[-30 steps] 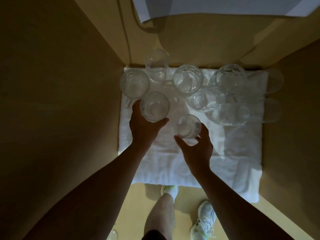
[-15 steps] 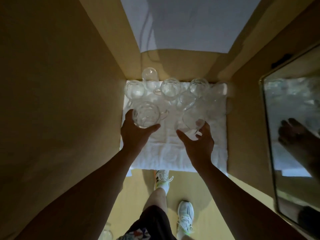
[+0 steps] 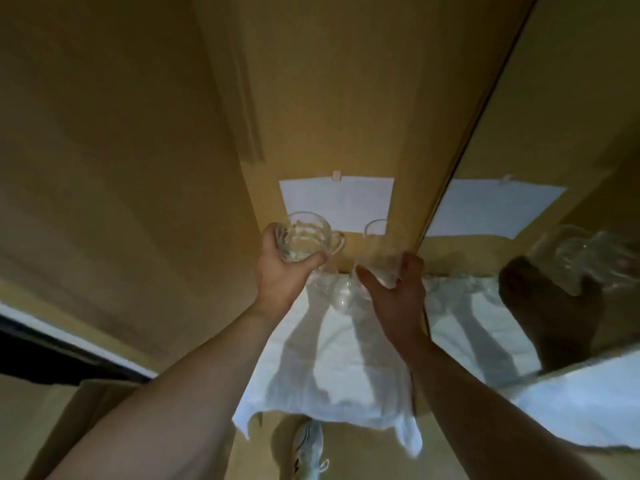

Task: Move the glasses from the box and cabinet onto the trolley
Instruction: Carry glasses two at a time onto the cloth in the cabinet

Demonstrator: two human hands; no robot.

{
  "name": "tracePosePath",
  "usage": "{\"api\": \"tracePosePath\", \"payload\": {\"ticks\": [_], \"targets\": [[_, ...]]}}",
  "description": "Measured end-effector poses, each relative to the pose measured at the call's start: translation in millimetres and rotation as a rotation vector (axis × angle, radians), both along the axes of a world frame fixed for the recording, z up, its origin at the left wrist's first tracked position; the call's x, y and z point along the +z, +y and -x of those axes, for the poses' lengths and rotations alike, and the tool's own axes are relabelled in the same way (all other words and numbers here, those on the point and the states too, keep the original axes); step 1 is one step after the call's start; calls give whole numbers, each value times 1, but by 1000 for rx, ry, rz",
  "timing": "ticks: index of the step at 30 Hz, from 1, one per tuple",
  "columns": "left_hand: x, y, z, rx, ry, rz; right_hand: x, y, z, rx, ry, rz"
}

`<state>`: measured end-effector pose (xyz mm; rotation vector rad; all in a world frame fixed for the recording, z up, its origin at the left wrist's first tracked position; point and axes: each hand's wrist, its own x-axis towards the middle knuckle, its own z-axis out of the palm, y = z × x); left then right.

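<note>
My left hand [image 3: 281,271] grips a clear handled glass mug [image 3: 304,239], lifted above the white cloth [image 3: 332,368] on the cabinet shelf. My right hand [image 3: 394,292] holds a taller plain glass [image 3: 379,252] beside it, also raised. A few more glasses [image 3: 337,289] stand on the cloth at the back of the shelf, partly hidden behind my hands and blurred. The trolley and the box are out of view.
Tan cabinet walls [image 3: 138,168] close in on the left and behind, with a white paper [image 3: 337,202] taped to the back. A mirrored panel [image 3: 519,271] on the right reflects my hand and the glasses. My shoe [image 3: 308,452] shows below the shelf edge.
Both hands have lifted their glasses up off the cloth and away from the other glasses. The view has tilted upward and pulled back, showing more of the cabinet back and the mirror.
</note>
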<state>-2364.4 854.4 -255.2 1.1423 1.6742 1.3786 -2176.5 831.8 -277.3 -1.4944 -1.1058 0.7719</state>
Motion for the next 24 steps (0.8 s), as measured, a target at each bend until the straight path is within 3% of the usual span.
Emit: {"api": "tracePosePath", "payload": {"ticks": [10,18,24], "targets": [[146,-82,-4,157,76,-345,122,-50,-4,106,92,-181],[196,-144,6,240,20,-450,174,-101,2,93,171,-296],[211,-169,12,189,16,-453,193,-131,3,99,232,-318]]}}
